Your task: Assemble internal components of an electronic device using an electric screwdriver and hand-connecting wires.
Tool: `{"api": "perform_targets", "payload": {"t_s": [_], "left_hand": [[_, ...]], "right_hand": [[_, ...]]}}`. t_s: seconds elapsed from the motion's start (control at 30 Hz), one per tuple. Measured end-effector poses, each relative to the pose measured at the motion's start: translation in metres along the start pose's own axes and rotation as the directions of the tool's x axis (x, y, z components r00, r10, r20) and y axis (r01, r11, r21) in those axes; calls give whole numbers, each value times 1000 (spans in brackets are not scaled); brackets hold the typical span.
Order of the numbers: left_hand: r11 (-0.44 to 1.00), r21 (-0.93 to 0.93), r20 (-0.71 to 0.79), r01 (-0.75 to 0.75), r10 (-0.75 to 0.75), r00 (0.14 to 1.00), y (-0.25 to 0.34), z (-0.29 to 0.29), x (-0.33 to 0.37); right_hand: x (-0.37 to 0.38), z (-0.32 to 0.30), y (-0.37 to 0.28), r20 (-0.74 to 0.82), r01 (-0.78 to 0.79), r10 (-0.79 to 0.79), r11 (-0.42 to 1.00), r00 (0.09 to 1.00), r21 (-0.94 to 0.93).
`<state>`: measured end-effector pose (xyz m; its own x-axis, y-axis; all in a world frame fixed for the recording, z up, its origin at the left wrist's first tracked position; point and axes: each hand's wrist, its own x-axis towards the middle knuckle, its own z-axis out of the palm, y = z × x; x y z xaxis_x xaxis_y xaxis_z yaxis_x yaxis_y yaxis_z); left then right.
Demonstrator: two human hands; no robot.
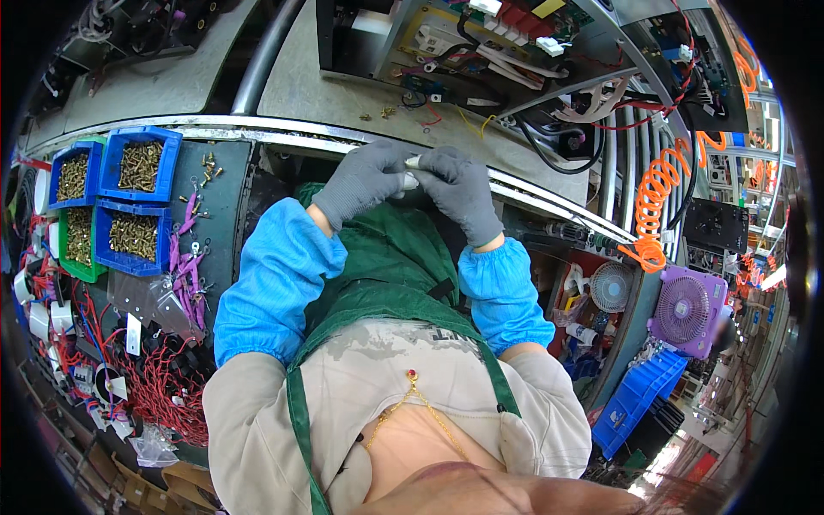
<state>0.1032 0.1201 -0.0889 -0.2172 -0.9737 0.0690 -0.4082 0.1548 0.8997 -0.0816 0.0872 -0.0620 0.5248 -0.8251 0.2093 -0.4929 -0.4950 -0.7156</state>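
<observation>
Both hands wear grey gloves and meet in front of my green apron (378,257), just short of the bench's metal edge. My left hand (360,184) has its fingers bent and its thumb pressed toward the fingertips. Against it, my right hand (459,189) is closed in the same pinching way. Small pale tips show between the two hands; whether they are bare fingertips or a small part I cannot tell. Past the bench edge stands an open metal equipment chassis (515,51) with circuit boards, cables and white connectors.
Blue bins (140,184) and a green bin (86,273) of brass-coloured screws stand at the left, with loose screws and purple-sleeved cable lugs (187,266) beside them. Red wires (167,386) lie nearer. At the right are a coiled orange hose (657,197), a purple fan (687,309) and a blue crate (635,399).
</observation>
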Motion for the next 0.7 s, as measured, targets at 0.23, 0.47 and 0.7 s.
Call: {"api": "perform_targets", "payload": {"t_s": [0.23, 0.47, 0.7], "left_hand": [[817, -525, 44, 240, -256, 966, -15, 7, 0], [816, -532, -98, 227, -325, 940, -18, 4, 0], [940, -296, -203, 171, -236, 950, -15, 0, 0]], "right_hand": [[5, 9, -4, 24, -176, 175, 980, 984, 90], [34, 4, 41, -93, 40, -101, 858, 991, -512], [36, 20, 56, -193, 148, -222, 929, 956, -339]]}}
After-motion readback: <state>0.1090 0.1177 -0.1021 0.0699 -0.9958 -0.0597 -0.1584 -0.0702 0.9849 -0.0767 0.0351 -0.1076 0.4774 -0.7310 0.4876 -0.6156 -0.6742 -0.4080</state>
